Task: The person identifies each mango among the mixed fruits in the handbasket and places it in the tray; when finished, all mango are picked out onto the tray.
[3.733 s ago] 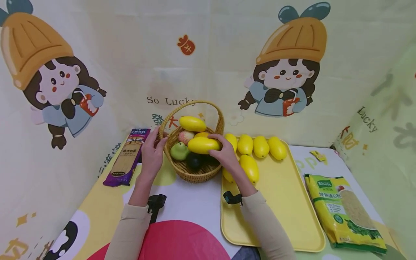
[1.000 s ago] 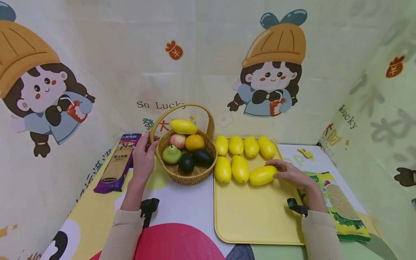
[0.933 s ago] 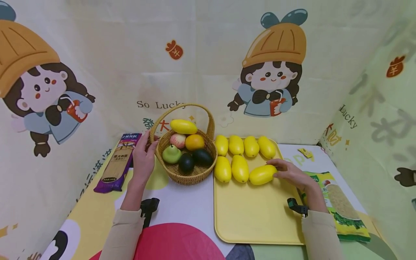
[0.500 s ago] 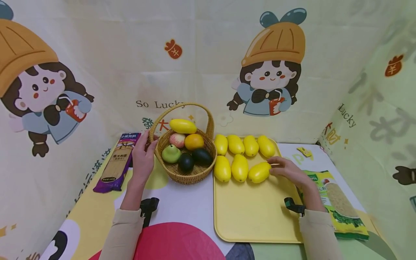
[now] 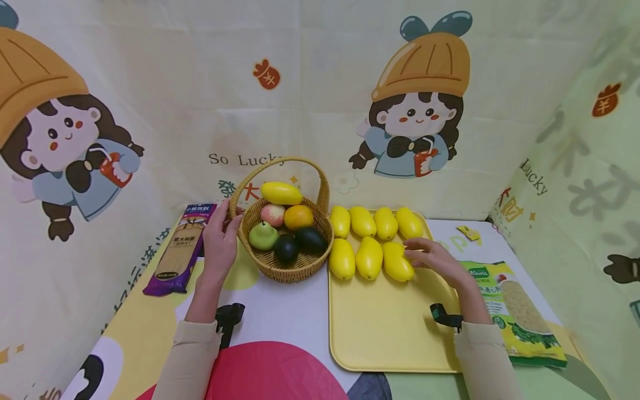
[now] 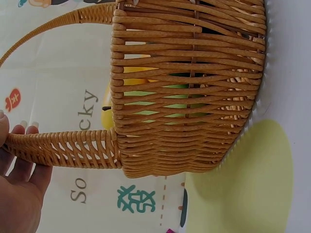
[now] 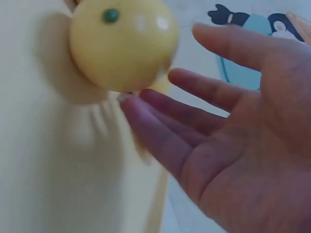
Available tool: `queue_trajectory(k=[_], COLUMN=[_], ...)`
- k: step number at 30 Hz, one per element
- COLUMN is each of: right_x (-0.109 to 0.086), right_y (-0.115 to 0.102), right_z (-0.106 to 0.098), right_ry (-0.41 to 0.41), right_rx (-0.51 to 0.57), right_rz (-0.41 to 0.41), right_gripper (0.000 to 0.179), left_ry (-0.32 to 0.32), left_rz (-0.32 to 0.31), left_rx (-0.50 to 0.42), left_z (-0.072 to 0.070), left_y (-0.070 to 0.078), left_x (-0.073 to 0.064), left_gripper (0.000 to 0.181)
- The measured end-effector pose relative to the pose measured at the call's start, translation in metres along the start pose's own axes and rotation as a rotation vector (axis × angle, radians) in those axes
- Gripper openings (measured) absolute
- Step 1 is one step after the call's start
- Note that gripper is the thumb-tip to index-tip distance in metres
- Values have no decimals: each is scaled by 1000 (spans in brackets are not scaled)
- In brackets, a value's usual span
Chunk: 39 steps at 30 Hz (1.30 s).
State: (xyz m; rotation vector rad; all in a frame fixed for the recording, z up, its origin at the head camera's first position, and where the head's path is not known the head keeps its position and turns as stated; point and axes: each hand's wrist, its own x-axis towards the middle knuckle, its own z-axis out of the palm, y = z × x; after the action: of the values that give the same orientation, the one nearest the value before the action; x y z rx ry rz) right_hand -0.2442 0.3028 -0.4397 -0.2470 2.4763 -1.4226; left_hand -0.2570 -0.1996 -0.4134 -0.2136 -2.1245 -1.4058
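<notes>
My left hand point(image 5: 220, 239) grips the left side of the wicker basket's handle, with thumb and fingers round it in the left wrist view. The wicker basket point(image 5: 295, 273) holds a mango point(image 5: 281, 193) on top, a peach point(image 5: 273, 214), an orange point(image 5: 299, 218), a green pear point(image 5: 263, 236) and two dark avocados point(image 5: 311, 240). On the yellow tray point(image 5: 390, 328), yellow mangoes lie in two rows. My right hand point(image 5: 435, 258), fingers extended, is at the right side of the front row's rightmost mango point(image 5: 398, 263); in the right wrist view its fingertips reach that mango's point(image 7: 124, 43) side.
A purple pasta packet point(image 5: 181, 250) lies left of the basket. Right of the tray lies a yellow-green Knorr bag point(image 5: 525, 311), partly behind my right forearm. A small yellow packet point(image 5: 468, 233) lies near the back. A printed cloth wall point(image 5: 320, 100) stands behind the basket and tray.
The mango that my right hand held over the basket now lies on the tray. It has since turned from crosswise to line up with its row, as my right hand shifted left.
</notes>
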Motion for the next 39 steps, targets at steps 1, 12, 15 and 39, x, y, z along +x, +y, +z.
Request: queue_trajectory(k=[1, 12, 15, 39], right_x=[-1, -1, 0, 7], right_y=[-1, -4, -3, -26], right_z=[0, 3, 5, 13], right_ry=[-16, -124, -111, 139], right_rx=[-11, 3, 18, -163], right_rz=[15, 130, 143, -91], right_gripper=[59, 79, 80, 59], left_ry=[0, 0, 1, 5], left_rz=[1, -17, -19, -5], left_rx=[2, 13, 19, 6], left_z=[0, 0, 1, 1], left_y=[0, -2, -2, 1], left_x=[0, -1, -1, -1], left_gripper=[46, 46, 47, 46])
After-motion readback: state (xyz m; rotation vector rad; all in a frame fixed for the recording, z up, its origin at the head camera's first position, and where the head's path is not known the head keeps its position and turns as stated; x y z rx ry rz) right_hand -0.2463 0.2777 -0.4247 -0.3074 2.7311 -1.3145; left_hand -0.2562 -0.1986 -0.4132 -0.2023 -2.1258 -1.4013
